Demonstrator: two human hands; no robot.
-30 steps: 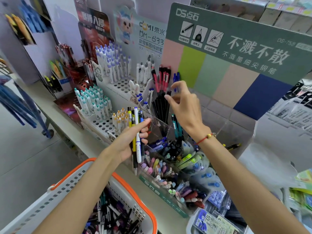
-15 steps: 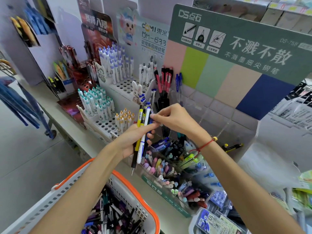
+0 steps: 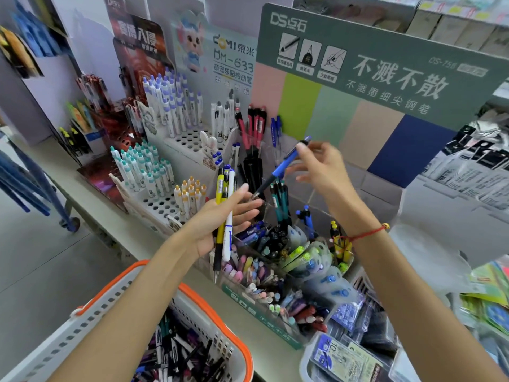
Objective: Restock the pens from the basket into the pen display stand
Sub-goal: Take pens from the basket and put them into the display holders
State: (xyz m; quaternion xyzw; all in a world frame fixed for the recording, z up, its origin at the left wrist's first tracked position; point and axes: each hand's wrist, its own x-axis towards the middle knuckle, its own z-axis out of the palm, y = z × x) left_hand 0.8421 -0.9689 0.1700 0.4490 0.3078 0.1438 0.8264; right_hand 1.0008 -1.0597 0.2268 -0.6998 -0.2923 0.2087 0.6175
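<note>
My left hand (image 3: pixel 220 220) holds a small bunch of pens (image 3: pixel 224 216), yellow and white ones, upright in front of the clear pen display stand (image 3: pixel 316 205). My right hand (image 3: pixel 321 172) pinches the top end of a blue pen (image 3: pixel 281 168) that slants tip-down toward my left fingers, above the stand's compartments of black, red and teal pens. The white basket with an orange rim (image 3: pixel 220 307) sits at the bottom left, holding several dark pens.
White holed stands with capped pens (image 3: pixel 165 106) rise at the left on the counter. A green sign board (image 3: pixel 385 70) stands behind. Trays of pastel pens (image 3: pixel 261 274) and packets (image 3: pixel 344 359) lie in front of the stand. Bare floor lies to the left.
My right hand has pulled a blue pen out of the bunch in my left hand and lifted it up and to the right. The left hand has stayed in place.
</note>
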